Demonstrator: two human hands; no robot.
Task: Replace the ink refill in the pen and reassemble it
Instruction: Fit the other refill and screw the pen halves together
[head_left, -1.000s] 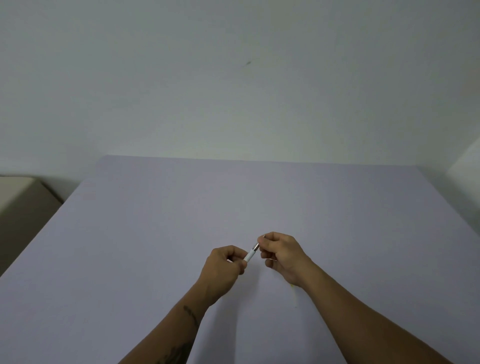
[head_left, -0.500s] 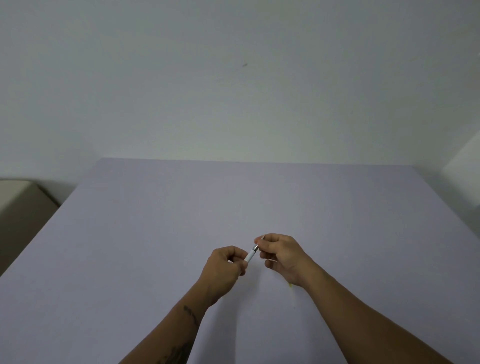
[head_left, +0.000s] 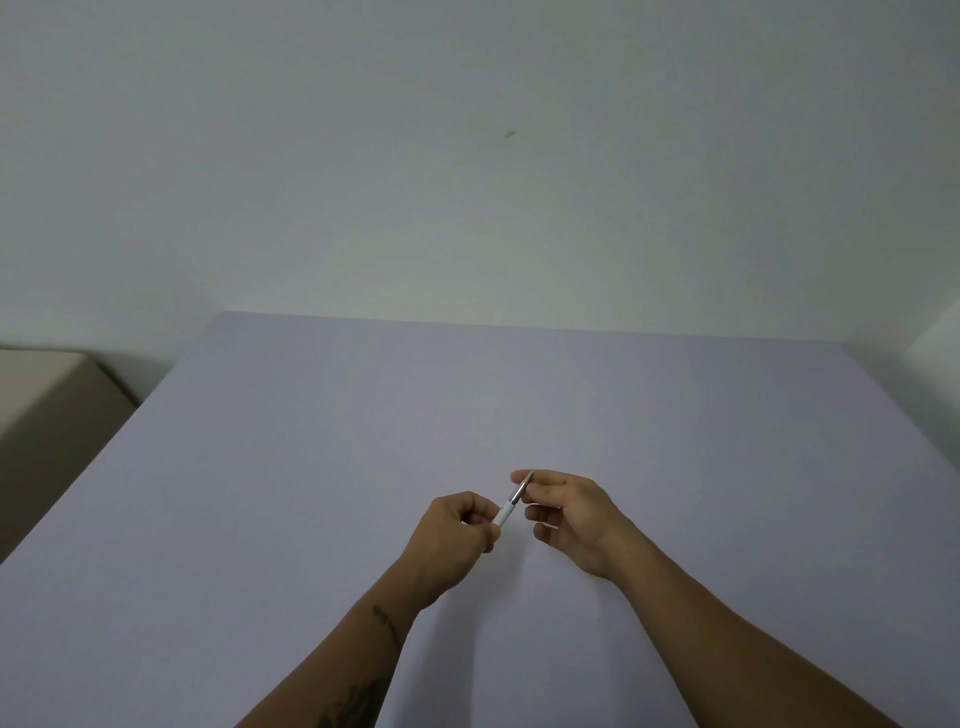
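Both hands meet above the lilac tabletop (head_left: 311, 467): the left hand (head_left: 457, 540) is closed around the white pen (head_left: 505, 514) barrel, while the right hand (head_left: 566, 514) pinches its metal tip section between thumb and forefinger. This looks like unscrewing or tightening the tip; next comes a careful twist, barrel held steady.

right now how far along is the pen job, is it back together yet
Not yet, it seems. The left hand grips the white pen by its body, and the right hand pinches the metal tip. I cannot tell whether the tip is going on or coming off, or whether the refill is swapped. Left: tightening the tip and checking it.
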